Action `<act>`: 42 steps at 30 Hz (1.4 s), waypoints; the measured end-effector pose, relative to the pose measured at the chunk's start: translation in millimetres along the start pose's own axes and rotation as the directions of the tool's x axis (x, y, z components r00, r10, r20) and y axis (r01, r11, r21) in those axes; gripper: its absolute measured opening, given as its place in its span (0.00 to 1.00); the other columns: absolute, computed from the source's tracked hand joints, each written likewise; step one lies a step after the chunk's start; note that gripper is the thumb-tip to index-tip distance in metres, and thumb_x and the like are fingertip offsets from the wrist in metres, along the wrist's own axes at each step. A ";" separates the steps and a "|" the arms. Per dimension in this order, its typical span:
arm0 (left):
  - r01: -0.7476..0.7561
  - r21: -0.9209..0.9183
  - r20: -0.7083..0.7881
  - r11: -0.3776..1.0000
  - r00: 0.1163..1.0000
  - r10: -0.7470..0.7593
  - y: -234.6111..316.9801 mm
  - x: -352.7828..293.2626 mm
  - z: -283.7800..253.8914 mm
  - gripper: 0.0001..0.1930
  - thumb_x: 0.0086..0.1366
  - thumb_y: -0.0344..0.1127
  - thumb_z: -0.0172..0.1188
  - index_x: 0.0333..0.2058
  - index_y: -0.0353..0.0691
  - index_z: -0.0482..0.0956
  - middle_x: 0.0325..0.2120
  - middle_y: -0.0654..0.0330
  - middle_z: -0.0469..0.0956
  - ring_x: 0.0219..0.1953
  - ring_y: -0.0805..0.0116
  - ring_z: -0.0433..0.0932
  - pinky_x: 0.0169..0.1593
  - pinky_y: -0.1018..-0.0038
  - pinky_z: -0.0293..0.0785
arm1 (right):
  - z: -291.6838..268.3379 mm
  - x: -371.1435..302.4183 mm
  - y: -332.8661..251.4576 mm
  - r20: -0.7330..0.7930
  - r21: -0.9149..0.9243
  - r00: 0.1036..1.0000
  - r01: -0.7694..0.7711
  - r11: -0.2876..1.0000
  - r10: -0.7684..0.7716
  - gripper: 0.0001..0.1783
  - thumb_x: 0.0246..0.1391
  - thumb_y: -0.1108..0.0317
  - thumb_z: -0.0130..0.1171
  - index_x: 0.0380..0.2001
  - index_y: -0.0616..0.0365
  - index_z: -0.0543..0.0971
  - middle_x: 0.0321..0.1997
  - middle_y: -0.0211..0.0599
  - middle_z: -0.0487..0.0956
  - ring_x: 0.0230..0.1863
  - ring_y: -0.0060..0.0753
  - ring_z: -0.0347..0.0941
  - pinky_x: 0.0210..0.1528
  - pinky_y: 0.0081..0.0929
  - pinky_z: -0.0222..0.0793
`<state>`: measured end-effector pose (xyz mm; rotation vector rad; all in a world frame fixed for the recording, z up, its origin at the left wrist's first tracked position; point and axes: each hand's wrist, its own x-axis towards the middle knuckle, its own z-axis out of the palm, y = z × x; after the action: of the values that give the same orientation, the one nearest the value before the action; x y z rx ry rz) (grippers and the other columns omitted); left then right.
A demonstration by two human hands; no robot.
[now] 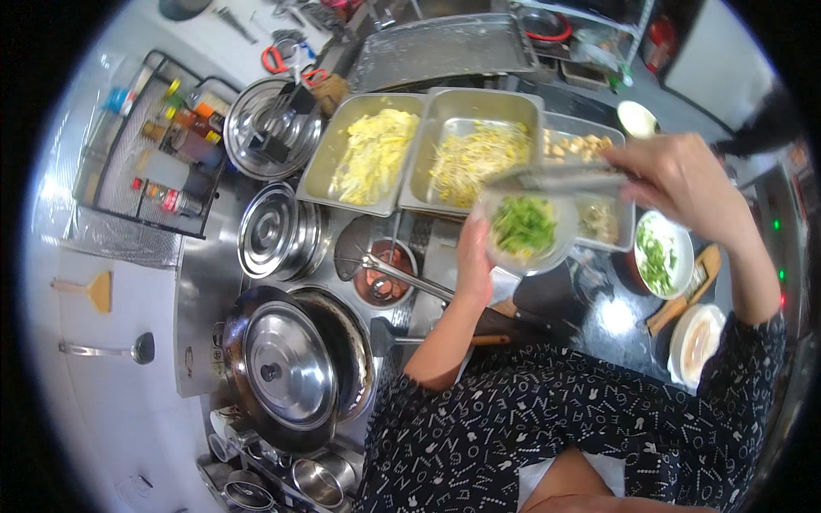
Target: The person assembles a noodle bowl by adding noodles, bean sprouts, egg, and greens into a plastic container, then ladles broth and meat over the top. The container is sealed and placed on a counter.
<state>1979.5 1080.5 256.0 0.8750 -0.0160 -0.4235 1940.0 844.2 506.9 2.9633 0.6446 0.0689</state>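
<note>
My left hand [472, 267] is closed on the side of a clear round bowl [560, 250], tilted slightly, with chopped green vegetables [523, 224] in it. Above the bowl, my right hand [676, 179] grips metal tongs [556, 177], smeared by motion. Their tips reach over the bowl's far edge, near the steel pan [483, 96] of bean sprouts [479, 158]. I cannot tell whether the tongs hold anything. Left of that pan is another steel pan [321, 162] with pale yellow shredded leaves [376, 154]. Beneath my right hand is a tray [629, 218] with cubed pieces [577, 145] and other ingredients.
A white bowl [682, 282] with chopped greens and a wooden-handled brush-like tool [684, 295] lie at right. A ladle [410, 278] rests across a container of reddish sauce [382, 295]. Lidded woks [291, 368], a spatula [385, 338], steel lids [272, 227] and a bottle rack [111, 171] stand left.
</note>
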 end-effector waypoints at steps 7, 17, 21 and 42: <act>-0.374 0.138 -0.260 0.917 0.880 0.398 127.0 -85.6 -130.3 0.28 0.75 0.43 0.40 0.68 0.35 0.55 0.66 0.51 0.60 0.67 0.57 0.61 0.68 0.60 0.59 | 56.7 290.9 -70.6 0.178 -0.259 0.953 0.284 0.923 -0.243 0.28 0.32 0.54 0.78 0.39 0.55 0.83 0.35 0.38 0.84 0.40 0.44 0.81 0.40 0.40 0.76; -0.535 -0.030 -0.628 0.844 0.667 0.400 196.0 -55.8 -204.8 0.26 0.74 0.45 0.39 0.64 0.36 0.63 0.59 0.54 0.69 0.60 0.60 0.70 0.62 0.61 0.68 | 167.6 410.2 -121.9 0.238 -0.308 0.845 0.533 0.788 -0.479 0.26 0.27 0.52 0.79 0.33 0.50 0.84 0.34 0.33 0.84 0.41 0.38 0.81 0.38 0.39 0.74; -0.535 -0.023 -0.625 0.845 0.667 0.406 193.2 -45.5 -213.5 0.26 0.74 0.45 0.39 0.64 0.36 0.62 0.60 0.53 0.69 0.61 0.60 0.69 0.62 0.61 0.67 | 169.4 422.9 -114.7 0.273 -0.305 0.893 0.434 0.848 -0.358 0.28 0.29 0.50 0.77 0.36 0.50 0.83 0.36 0.33 0.83 0.43 0.40 0.80 0.40 0.41 0.74; -0.443 0.246 -0.591 0.862 0.636 0.496 214.1 27.5 -203.0 0.30 0.73 0.43 0.47 0.69 0.46 0.50 0.64 0.52 0.58 0.61 0.53 0.67 0.48 0.55 0.79 | 103.3 334.3 -46.9 0.046 0.219 0.996 -0.082 0.972 0.073 0.26 0.45 0.53 0.69 0.48 0.49 0.83 0.36 0.47 0.83 0.43 0.48 0.79 0.47 0.41 0.73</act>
<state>2117.9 1341.4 280.3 1.0182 0.3698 0.3983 2231.5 1015.9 406.0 3.1944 0.5656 -0.0553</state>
